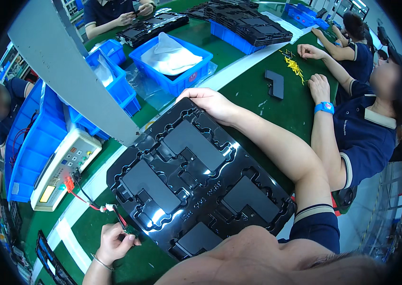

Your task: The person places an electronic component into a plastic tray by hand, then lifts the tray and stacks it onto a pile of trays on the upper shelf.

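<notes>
Green stretches right across this busy workroom: a long counter marked with white strips, co-workers seated along its right edge and another busy near its far edge. Centre of attention, towards the near edge, is the black tray, set at a slant, with four dark L-shaped parts sitting in its moulded pockets. Up comes the view of the right hand, its fingers closed over the tray's far corner, the forearm reaching along the tray's right side. Over to the left hand, pinched narrow on a small green piece just beside the tray's left edge; whether piece and tray touch, I cannot tell. Red and black leads run from there to a pale tester towards the counter's left edge, its display glowing yellow, a grey post slanting beyond it. Further off, a blue bin cradles a white bag, and black trays stack high towards the far edge. Near the right edge, one loose L-shaped part lies close to scattered yellow strips, with a co-worker's hand just beside them.
</notes>
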Motion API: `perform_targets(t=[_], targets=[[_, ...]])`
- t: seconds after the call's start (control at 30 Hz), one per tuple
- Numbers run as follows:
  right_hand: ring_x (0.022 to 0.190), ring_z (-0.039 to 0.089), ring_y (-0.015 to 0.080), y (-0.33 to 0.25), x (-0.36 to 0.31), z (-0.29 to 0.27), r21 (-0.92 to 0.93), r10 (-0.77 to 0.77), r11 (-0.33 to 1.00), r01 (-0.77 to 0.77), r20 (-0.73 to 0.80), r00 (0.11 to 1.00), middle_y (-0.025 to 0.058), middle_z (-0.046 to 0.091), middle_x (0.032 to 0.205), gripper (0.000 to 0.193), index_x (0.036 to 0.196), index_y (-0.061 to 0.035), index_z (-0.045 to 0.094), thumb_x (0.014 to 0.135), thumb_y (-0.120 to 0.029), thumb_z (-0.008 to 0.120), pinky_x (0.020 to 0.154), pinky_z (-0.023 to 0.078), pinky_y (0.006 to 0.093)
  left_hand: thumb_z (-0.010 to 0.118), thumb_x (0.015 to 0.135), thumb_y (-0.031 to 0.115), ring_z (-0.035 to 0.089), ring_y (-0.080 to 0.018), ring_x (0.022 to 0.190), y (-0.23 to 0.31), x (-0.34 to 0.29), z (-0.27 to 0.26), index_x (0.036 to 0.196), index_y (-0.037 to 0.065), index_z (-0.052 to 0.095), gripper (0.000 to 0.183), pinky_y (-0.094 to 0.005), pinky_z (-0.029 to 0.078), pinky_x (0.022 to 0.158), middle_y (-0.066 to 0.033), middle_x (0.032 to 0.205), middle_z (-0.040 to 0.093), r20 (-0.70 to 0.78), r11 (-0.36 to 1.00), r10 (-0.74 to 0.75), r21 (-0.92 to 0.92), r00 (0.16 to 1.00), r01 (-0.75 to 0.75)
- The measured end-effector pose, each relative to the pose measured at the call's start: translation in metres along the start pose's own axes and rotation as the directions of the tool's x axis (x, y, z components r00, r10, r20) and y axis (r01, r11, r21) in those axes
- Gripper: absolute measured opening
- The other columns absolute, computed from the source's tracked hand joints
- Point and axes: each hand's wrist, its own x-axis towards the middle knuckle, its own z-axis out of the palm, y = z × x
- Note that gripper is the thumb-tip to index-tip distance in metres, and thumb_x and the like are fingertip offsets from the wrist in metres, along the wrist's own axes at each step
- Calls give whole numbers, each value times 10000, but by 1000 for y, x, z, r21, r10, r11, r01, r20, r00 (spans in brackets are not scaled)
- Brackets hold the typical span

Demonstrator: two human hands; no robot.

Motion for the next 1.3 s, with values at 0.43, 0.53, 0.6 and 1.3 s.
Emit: perform_targets(t=[0.43,0.53,0.6,1.3], targets=[[825,531,91,-4,1,1,-355,-111,932,74,-84,990,27,564,902,180,981,-29,575,857,-73,452,754,424,218,518,758,47,599,-144,485,-1,0,-1,614,25,486,148,-219,463,445,-43,523,579,3,1000,-6,-6,1000,6],[797,523,84,3,4,-7,-535,-228,821,197,9,974,29,564,877,176,961,-26,582,855,-115,474,725,424,218,514,757,41,600,-144,484,0,0,0,615,20,486,147,-217,464,443,-44,522,579,-1,1000,3,8,1000,-3],[898,497,124,2,2,-7,-535,-143,837,113,-15,990,44,532,935,173,946,15,562,848,-94,470,825,378,242,514,757,42,600,-144,483,1,1,1,613,21,485,149,-216,463,441,-43,521,579,-5,1000,4,3,1000,-4],[892,502,126,4,2,-13,-51,-1,999,2,21,1000,59,525,957,160,908,8,561,842,-58,431,827,378,240,527,753,54,594,-143,483,1,1,-1,603,34,487,156,-222,452,443,-39,536,580,14,999,13,31,1000,-13]])
